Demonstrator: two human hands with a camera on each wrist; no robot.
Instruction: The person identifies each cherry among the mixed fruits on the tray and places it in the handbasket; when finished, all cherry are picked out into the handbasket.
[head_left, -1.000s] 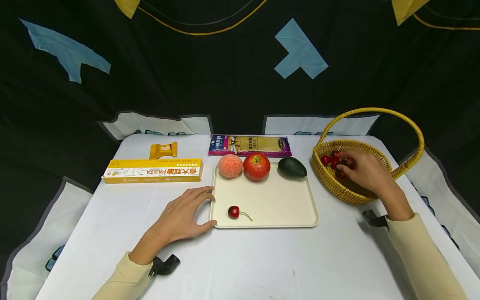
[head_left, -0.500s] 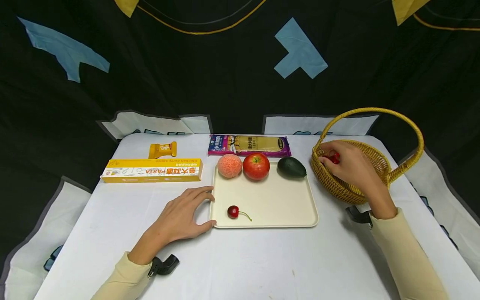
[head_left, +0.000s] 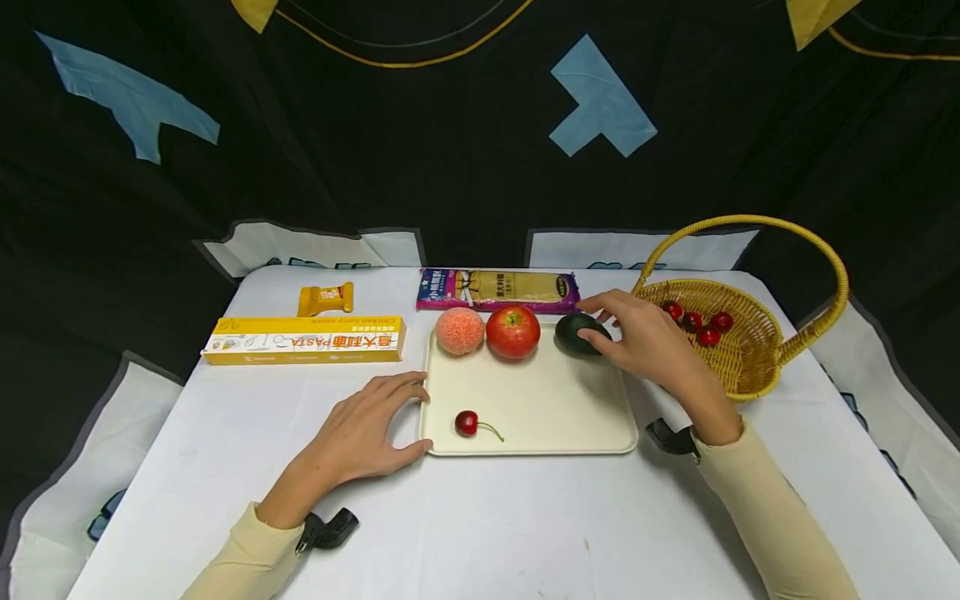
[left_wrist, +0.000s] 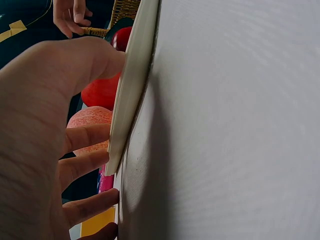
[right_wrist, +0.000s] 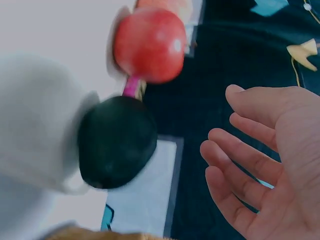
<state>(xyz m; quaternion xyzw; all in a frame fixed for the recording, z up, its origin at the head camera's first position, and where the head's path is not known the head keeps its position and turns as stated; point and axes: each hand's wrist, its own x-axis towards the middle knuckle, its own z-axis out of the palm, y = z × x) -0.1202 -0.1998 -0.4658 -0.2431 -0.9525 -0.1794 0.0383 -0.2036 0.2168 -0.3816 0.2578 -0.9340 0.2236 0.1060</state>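
My left hand rests at the left edge of a cream tray, its thumb and some fingertips touching the rim with the fingers spread. My right hand hovers over a dark green avocado at the tray's back right corner. In the right wrist view its fingers are loosely bent with nothing between them, apart from the avocado. A red apple and a pinkish peach sit along the tray's back edge. One stemmed cherry lies at the front left of the tray.
Right of the tray stands a wicker basket with a tall arched handle and several cherries inside. Behind the tray lies a purple pasta packet. A yellow pasta box and a small orange wrapped snack are at the left.
My right hand has left the basket and moved left to above the avocado; the cherry it touched is back among the others. My left hand has stayed at the tray's edge.
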